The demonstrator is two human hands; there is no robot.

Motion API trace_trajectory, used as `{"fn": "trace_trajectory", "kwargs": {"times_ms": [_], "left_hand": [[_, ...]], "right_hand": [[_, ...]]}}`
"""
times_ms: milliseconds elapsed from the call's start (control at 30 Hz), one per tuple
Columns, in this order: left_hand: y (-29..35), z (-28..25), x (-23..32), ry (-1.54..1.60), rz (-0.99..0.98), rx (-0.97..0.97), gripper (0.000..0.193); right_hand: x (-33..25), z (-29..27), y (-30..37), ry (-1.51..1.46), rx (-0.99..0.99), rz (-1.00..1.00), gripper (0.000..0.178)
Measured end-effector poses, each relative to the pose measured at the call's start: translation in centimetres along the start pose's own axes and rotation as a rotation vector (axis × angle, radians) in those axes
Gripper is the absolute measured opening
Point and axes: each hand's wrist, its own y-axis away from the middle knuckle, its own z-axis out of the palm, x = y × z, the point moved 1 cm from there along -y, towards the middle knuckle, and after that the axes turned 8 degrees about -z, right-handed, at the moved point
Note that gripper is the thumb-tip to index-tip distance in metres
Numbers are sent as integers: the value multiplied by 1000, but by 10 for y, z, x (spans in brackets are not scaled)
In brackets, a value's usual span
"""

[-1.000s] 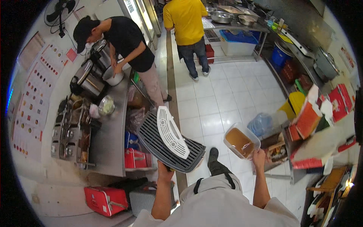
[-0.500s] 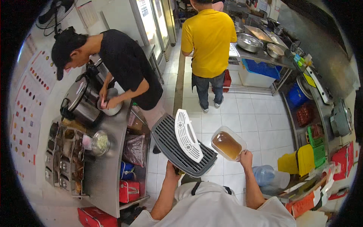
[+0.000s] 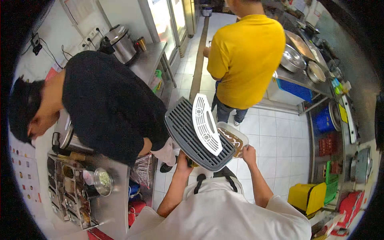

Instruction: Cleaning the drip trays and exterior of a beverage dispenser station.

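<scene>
My left hand [image 3: 183, 163] grips the lower left edge of a dark grey slatted drip tray [image 3: 179, 122], its fingers partly hidden beneath it. A white perforated curved grille [image 3: 201, 125] with an oblong opening lies on top of the slats. With my right hand [image 3: 249, 153] I hold a clear plastic container [image 3: 245, 139] by its right rim. Brown liquid [image 3: 236, 141] with bright streaks on its surface stands in it. The tray's right end covers the container's left part; whether the two touch, I cannot tell.
A person in black [image 3: 108, 100] leans over the steel counter [image 3: 116, 200] close on my left. Ahead stands a person in yellow [image 3: 248, 60]. Along the right run a steel table with metal bowls [image 3: 293, 60] and shelves; a yellow bin [image 3: 307, 197] sits at lower right.
I have moved forward, nearer to both people. The container has shifted left relative to the tray and is now partly behind it. Streaks now show on the liquid. Both hands keep their holds.
</scene>
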Motion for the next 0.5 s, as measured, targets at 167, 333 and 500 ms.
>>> {"fn": "trace_trajectory", "kwargs": {"times_ms": [167, 333, 500], "left_hand": [[-68, 24, 33, 196, 2, 210, 42], [-134, 49, 76, 271, 45, 340, 42], [-206, 66, 132, 276, 177, 430, 51]], "right_hand": [[0, 53, -82, -140, -68, -86, 28], [-35, 112, -155, -210, -119, -125, 29], [-91, 147, -209, -176, -152, -229, 24]]}}
